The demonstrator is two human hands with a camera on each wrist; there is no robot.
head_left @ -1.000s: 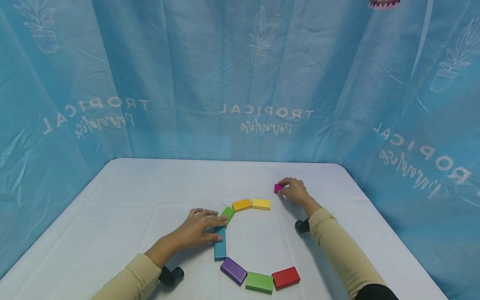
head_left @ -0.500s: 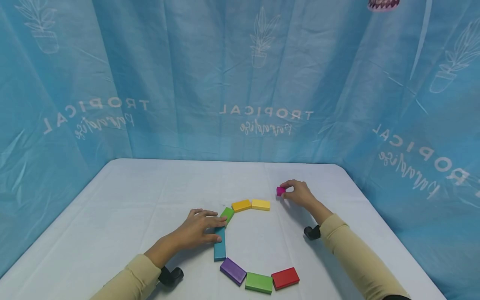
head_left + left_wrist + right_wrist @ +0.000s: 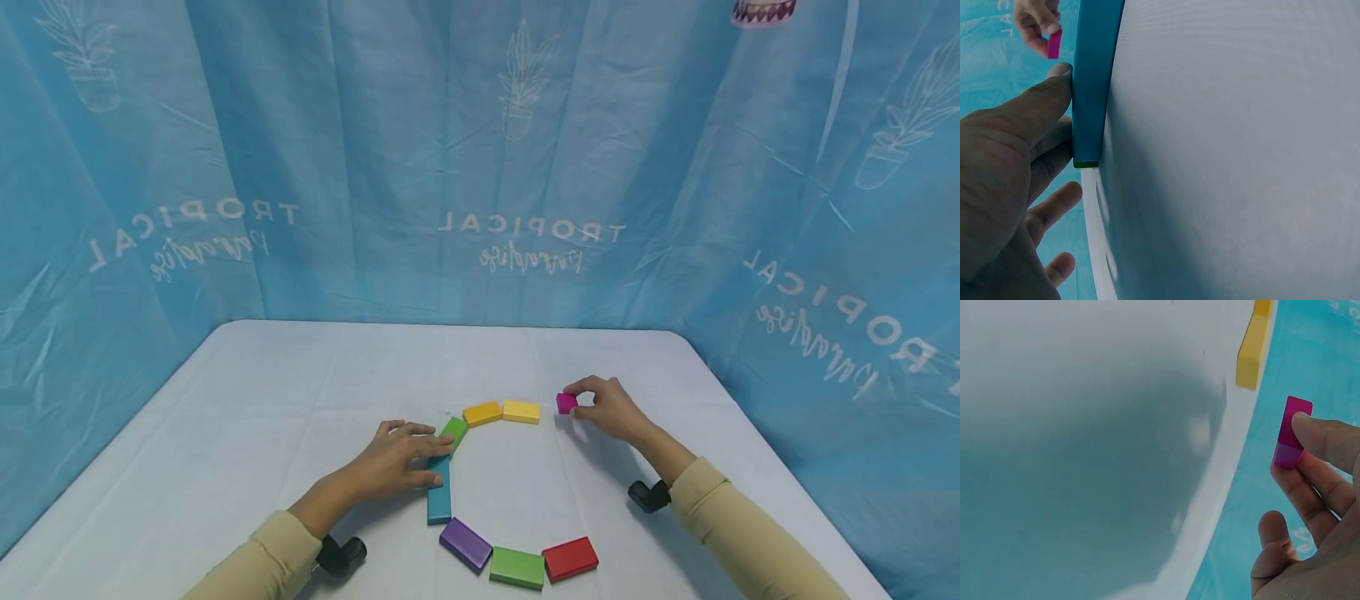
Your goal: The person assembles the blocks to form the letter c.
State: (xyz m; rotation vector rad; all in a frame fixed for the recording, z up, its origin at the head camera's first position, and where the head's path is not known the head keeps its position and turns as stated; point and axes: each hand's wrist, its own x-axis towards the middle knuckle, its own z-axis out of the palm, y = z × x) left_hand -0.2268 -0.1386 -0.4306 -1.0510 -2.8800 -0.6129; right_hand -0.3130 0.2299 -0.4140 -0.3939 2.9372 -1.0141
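My right hand pinches a small magenta block between thumb and fingers, just right of the yellow block. In the right wrist view the magenta block is held off the white surface. My left hand rests with spread, fairly straight fingers on the long blue block, reaching the small green block behind it. The left wrist view shows the thumb against the blue block's side. An orange block lies between the green and yellow ones.
A purple block, a larger green block and a red block continue the curve at the front. The white-covered table is backed by a blue printed curtain. A black wrist device sits beside each hand.
My right hand, with the magenta block, has moved toward me and slightly to the right, ending about level with the yellow block. The left hand and the laid blocks have stayed in place.
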